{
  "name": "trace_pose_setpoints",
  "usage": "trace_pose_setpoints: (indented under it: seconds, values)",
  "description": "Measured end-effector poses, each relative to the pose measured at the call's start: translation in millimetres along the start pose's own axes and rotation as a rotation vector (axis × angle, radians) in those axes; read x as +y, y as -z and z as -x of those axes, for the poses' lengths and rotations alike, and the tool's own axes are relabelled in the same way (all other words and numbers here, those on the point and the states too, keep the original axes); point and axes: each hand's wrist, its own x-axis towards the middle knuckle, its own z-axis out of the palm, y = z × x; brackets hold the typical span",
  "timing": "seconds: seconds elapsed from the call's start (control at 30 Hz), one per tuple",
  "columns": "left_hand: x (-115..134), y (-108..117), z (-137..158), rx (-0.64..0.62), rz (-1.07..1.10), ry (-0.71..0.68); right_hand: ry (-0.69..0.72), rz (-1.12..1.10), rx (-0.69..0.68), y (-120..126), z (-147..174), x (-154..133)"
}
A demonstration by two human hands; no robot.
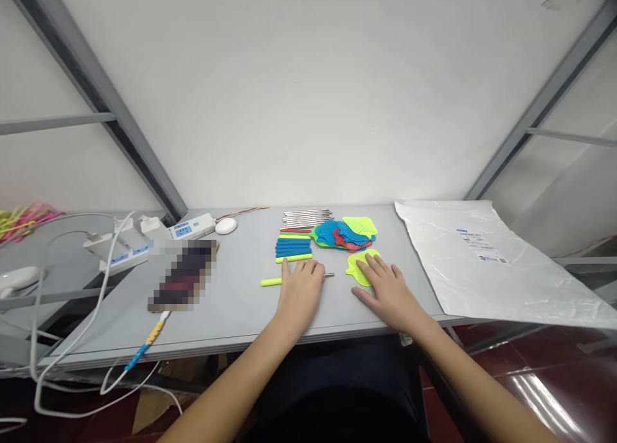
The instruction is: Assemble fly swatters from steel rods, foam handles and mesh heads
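Observation:
My left hand (299, 290) is closed over a rod that lies level at the table's surface. Its yellow-green handle (270, 282) sticks out on the left and a thin metal tip (330, 274) on the right. With fingers spread, my right hand (388, 290) rests on a yellow-green mesh fly swatter head (357, 272), whose narrow neck points left toward the rod's tip. Behind my hands are a row of blue handles (294, 247), some metal rods (306, 219) and a pile of blue, red and green swatter heads (332, 233).
On the right, a large white plastic mailer (463, 263) overhangs the table's front edge. To the left are a blurred-out phone-like object (186, 276) with a cable, power strips (193, 227) with plugs, and a white round device (226, 226). A wall stands behind the table.

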Motion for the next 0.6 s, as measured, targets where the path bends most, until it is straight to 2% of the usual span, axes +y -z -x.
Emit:
trace_pose_setpoints:
  seconds: [0.27, 0.6]
  values:
    - [-1.9, -7.1, 3.1, -0.09, 0.034, -0.097, 0.059, -0.022, 0.167, -0.8, -2.1, -2.2]
    - [-5.5, -6.8, 5.1, -0.109, 0.106, -0.094, 0.191, 0.081, 0.309, -7.0, 2.9, -2.7]
